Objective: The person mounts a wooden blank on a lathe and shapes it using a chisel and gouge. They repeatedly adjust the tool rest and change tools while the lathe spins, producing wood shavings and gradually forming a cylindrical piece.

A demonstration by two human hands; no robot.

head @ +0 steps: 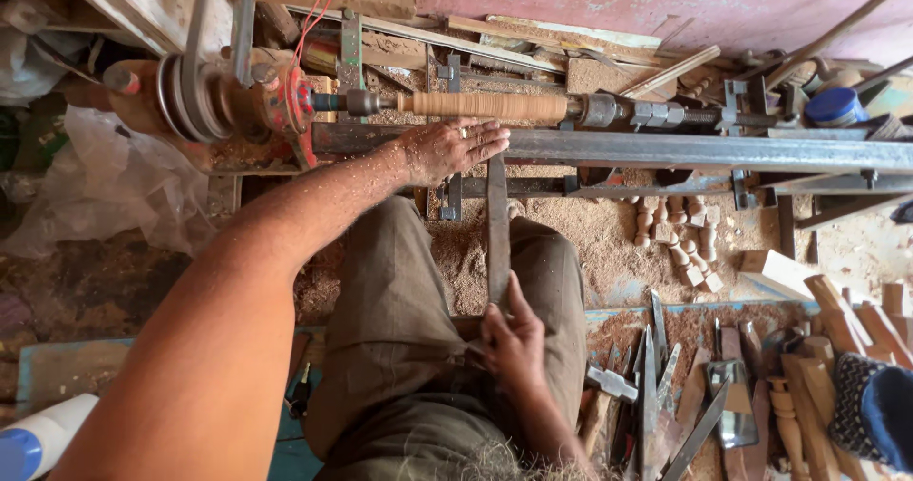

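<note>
Head view looks straight down over a wood lathe, and the steel rest bar (666, 148) running across its front serves as the landmark for everything else. Just behind the bar, a pale wooden spindle (490, 106) is clamped between the drive end on the left and the tail centre on the right, lying parallel to the bar so a tool can bridge the small gap between them.

A long flat chisel (497, 224) crosses the bar at a right angle, its far end at the spindle and its handle end reaching back toward the person's lap. The left hand (449, 148) lies on top of the bar with fingers spread flat and extended over the blade, apparently pinning the chisel down where it pivots. The right hand (514, 338), well in front of the bar, is curled around the chisel's handle end, seemingly to steer the tip; how tightly it grips I cannot tell.

Below the bar, sawdust (590, 243) covers the floor, and a cluster of small turned pieces (680, 239) lies near the bar's underside to the right. Farther in front and right, a spread of chisels and a hammer (656, 376) crowds the board beside the person's right knee, leaving little open room there. To the bar's left, the belt pulley (185, 96) sits near the forearm.
</note>
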